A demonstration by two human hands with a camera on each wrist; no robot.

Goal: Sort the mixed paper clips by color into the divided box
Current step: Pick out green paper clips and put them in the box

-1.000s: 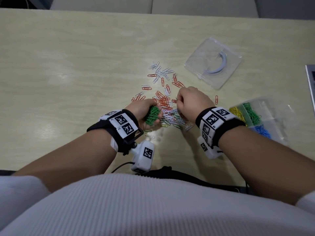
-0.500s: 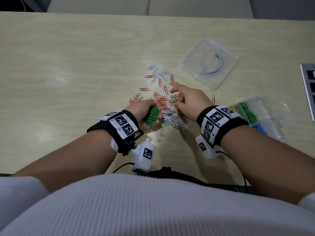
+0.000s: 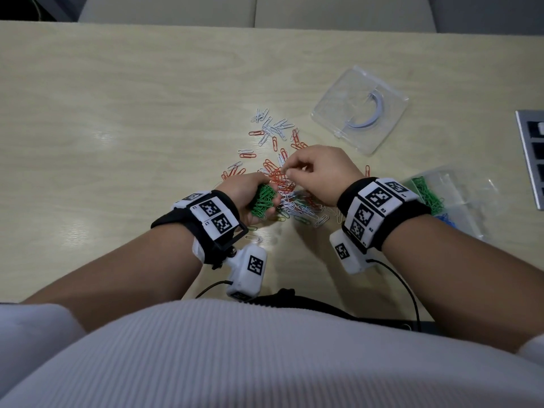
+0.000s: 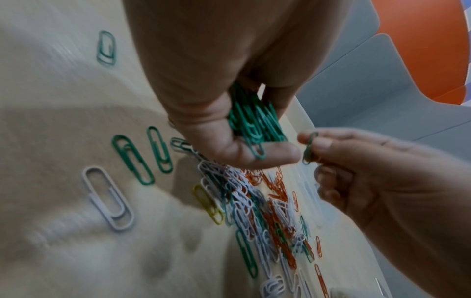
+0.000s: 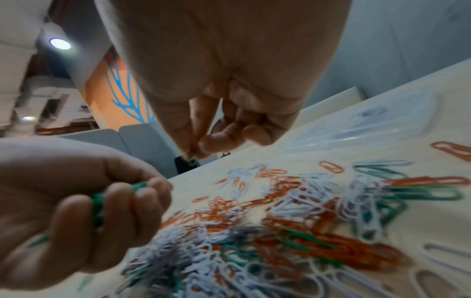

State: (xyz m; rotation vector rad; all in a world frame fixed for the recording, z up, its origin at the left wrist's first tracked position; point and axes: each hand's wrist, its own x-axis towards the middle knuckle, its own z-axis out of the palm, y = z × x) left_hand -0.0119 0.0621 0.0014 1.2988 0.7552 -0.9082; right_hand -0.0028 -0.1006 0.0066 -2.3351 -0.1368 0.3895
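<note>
While the left hand (image 3: 250, 192) curls its fingers (image 5: 114, 203) round a bunch of green wire paper clips (image 3: 263, 200), the right hand (image 3: 319, 173) pinches one green clip (image 4: 309, 148) just beside them, above the mixed clips (image 3: 290, 201) on the pale wooden bench (image 3: 117, 113).

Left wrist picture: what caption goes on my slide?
Left hand grips green clips; right hand pinches one more beside it.

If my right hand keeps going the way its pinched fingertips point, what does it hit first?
Probably the left hand and its bunch of green clips: the right hand, pinching one green clip, points at that thumb, though depth is unclear.
</note>
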